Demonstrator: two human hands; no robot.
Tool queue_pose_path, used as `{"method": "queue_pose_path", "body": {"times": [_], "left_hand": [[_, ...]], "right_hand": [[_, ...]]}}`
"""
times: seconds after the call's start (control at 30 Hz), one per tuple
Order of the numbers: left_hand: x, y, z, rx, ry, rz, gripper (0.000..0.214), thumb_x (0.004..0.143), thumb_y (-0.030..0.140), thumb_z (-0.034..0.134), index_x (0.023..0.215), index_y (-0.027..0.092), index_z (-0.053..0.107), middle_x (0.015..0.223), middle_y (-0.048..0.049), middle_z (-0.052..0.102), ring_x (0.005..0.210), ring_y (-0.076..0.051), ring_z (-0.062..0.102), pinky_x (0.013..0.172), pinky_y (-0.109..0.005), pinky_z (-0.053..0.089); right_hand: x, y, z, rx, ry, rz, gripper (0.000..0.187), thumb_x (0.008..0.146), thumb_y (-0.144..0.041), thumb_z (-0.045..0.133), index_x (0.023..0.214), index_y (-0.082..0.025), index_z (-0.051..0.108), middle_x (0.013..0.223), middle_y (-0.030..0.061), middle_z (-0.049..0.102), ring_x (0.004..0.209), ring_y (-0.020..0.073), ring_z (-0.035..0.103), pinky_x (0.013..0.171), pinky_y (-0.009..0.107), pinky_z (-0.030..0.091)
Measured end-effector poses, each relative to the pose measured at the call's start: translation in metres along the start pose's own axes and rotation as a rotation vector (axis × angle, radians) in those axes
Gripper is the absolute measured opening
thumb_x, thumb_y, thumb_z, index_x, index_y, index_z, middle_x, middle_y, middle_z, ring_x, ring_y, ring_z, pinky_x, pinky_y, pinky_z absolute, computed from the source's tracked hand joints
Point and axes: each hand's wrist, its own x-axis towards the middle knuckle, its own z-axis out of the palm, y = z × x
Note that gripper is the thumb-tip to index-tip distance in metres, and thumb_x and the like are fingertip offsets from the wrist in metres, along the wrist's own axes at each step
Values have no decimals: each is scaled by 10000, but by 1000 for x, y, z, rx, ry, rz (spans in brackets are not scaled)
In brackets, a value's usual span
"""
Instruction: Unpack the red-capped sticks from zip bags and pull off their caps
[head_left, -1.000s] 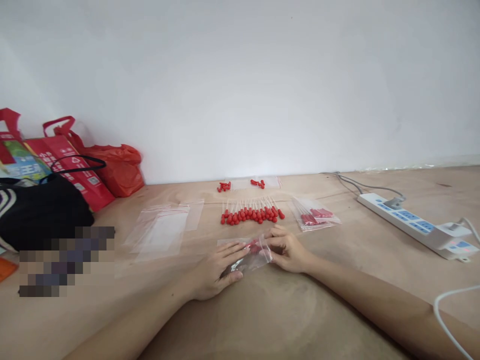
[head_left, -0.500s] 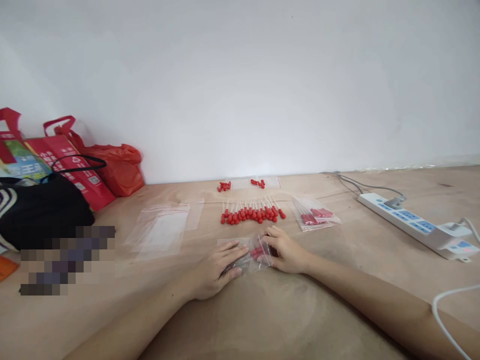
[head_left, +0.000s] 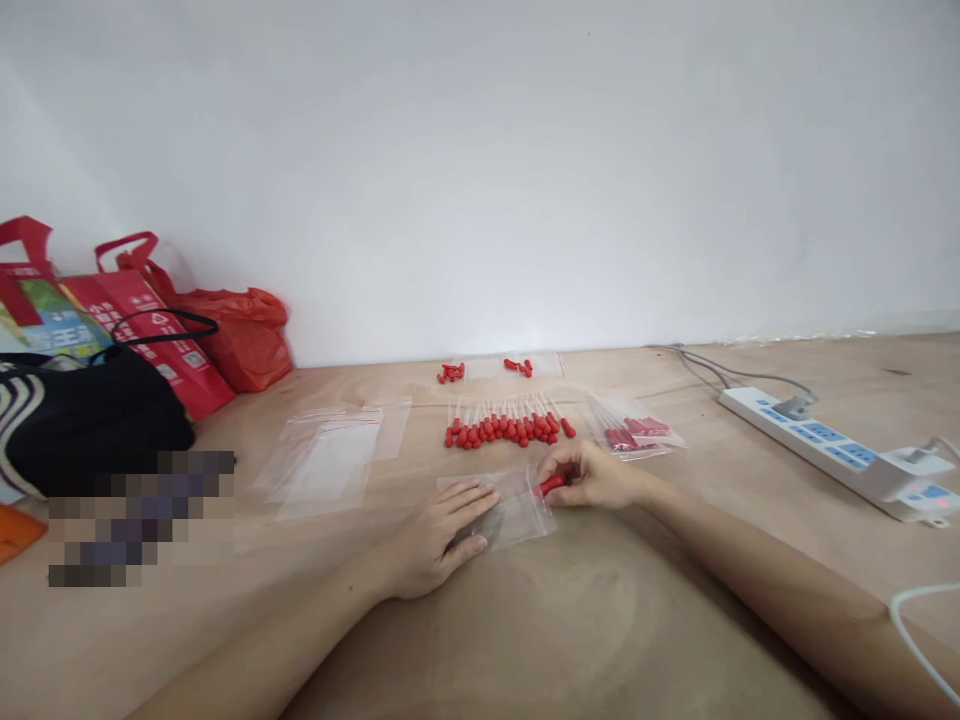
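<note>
My left hand (head_left: 435,535) lies flat with fingers stretched out, pressing on a small clear zip bag (head_left: 510,510) on the brown table. My right hand (head_left: 592,475) is closed in a pinch on a red-tipped dropper (head_left: 550,486) at the bag's right edge. Just beyond the hands lies a row of several red-tipped droppers (head_left: 506,428).
Empty clear zip bags (head_left: 330,455) lie to the left, filled bags (head_left: 634,432) to the right. Loose red caps (head_left: 450,372) sit by the wall. A white power strip (head_left: 832,450) with cables is at the right. Red bags (head_left: 187,330) and a black bag (head_left: 90,415) stand at the left.
My right hand has lifted slightly back from the bag's mouth and now pinches a red-tipped dropper at its edge. My left hand stays flat on the bag.
</note>
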Motion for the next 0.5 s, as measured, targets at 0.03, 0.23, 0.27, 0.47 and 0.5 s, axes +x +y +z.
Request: {"method": "queue_pose_path", "body": {"times": [0.03, 0.23, 0.27, 0.47, 0.5], "left_hand": [[0, 0, 0, 3, 3, 0, 463, 874, 393, 356, 1310, 239, 342, 1374, -48, 347, 1279, -214, 271, 1042, -441, 251], [-2, -1, -1, 26, 18, -11, 435, 858, 407, 387, 1265, 254, 415, 1357, -51, 376, 1265, -230, 298, 1035, -465, 243], [-1, 0, -2, 29, 22, -16, 435, 852, 412, 399, 1256, 253, 427, 1349, -56, 388, 1257, -236, 312, 1030, -469, 250], [14, 9, -11, 50, 53, 54, 408, 873, 350, 370, 1264, 239, 413, 1361, -50, 370, 1256, -202, 316, 1033, -418, 266], [19, 11, -11, 56, 42, 105, 409, 879, 343, 362, 1274, 247, 396, 1369, -39, 359, 1267, -190, 298, 1045, -408, 245]], "right_hand": [[-1, -1, -8, 56, -3, 30, 231, 618, -290, 683, 778, -136, 621, 693, 3, 611, 598, 80, 532, 556, 203, 423], [-13, 0, -68, 245, 147, 209, 296, 589, -310, 724, 824, -152, 637, 677, 13, 659, 460, 54, 508, 442, 183, 397], [-15, 2, -76, 284, 252, 218, 289, 585, -326, 725, 802, -159, 632, 661, 8, 656, 440, 51, 499, 427, 182, 393], [-8, 17, -91, 291, 765, 83, 296, 623, -397, 684, 819, -187, 610, 795, 43, 671, 681, 116, 608, 601, 225, 487], [-4, 21, -87, 242, 800, 56, 312, 640, -409, 666, 850, -187, 606, 811, 49, 671, 710, 128, 613, 631, 245, 494]]}}
